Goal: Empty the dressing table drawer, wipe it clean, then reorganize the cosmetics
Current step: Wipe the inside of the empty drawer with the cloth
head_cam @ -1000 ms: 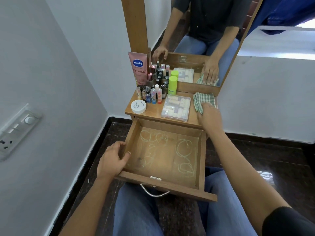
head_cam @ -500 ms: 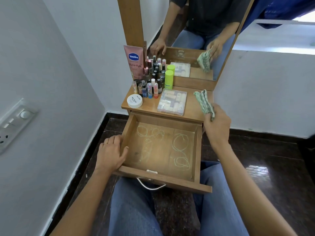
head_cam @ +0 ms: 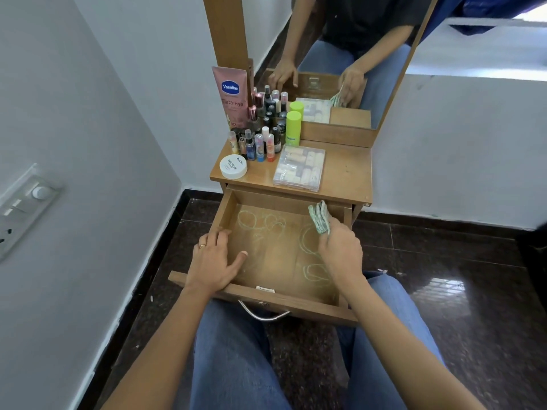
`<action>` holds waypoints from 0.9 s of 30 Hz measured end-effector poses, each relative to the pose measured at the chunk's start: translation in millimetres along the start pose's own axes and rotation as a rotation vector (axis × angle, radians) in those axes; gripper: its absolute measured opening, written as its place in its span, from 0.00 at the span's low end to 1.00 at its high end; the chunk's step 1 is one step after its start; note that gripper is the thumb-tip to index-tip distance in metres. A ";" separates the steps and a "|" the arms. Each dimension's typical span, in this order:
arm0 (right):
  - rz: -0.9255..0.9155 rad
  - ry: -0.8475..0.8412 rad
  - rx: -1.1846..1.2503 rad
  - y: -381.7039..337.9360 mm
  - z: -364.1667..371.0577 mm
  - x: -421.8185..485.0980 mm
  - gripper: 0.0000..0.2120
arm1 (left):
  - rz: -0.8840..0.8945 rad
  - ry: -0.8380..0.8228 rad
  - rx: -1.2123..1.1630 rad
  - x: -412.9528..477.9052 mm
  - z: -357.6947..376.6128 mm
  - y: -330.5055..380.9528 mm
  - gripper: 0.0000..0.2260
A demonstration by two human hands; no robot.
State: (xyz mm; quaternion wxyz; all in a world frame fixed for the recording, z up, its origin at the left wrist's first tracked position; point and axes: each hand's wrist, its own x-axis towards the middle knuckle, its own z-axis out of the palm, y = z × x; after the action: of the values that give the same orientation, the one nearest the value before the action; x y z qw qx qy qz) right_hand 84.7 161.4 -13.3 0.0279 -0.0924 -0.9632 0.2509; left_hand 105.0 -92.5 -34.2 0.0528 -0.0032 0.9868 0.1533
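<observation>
The wooden drawer (head_cam: 278, 303) stands pulled out, holding no items, its floor marked with pale green rings. My left hand (head_cam: 214, 260) rests on the drawer's left wall, thumb inside over the floor. My right hand (head_cam: 340, 251) grips a bunched green checked cloth (head_cam: 319, 217) over the drawer's back right corner. On the tabletop (head_cam: 349, 170) stand a pink Vaseline tube (head_cam: 231, 96), several small bottles (head_cam: 262, 140), a green-capped bottle (head_cam: 293, 127), a white round jar (head_cam: 233, 166) and a clear plastic box (head_cam: 299, 167).
A mirror (head_cam: 355, 54) rises behind the tabletop and reflects both hands. A wall with a switch panel (head_cam: 22, 208) stands close on the left. Dark glossy floor lies to the right. My knees in jeans sit under the drawer's metal handle (head_cam: 263, 315).
My right hand lifted the green cloth off the tabletop and brought it down into the drawer's back right corner. My left hand stayed on the drawer's left wall.
</observation>
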 end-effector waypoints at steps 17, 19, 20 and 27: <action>0.010 -0.461 -0.428 0.8 66.0 32.3 0.35 | -0.071 0.059 -0.106 4.7 7.0 -2.1 0.25; 0.048 -0.482 -0.349 1.0 68.7 38.0 0.35 | -0.072 0.066 -0.112 4.6 7.3 -2.1 0.24; 0.075 -0.499 -0.315 1.1 69.4 41.1 0.35 | -0.073 0.066 -0.114 4.7 7.2 -1.8 0.24; 0.187 -0.510 -0.148 11.1 74.4 55.3 0.41 | -0.045 0.058 -0.107 2.9 6.3 -5.3 0.26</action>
State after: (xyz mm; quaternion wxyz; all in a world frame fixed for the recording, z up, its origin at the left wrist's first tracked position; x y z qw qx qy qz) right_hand 24.8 146.0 -83.3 -0.2453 -0.1164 -0.9422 0.1964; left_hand 102.9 -95.6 -42.1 0.0275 -0.0324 0.9780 0.2044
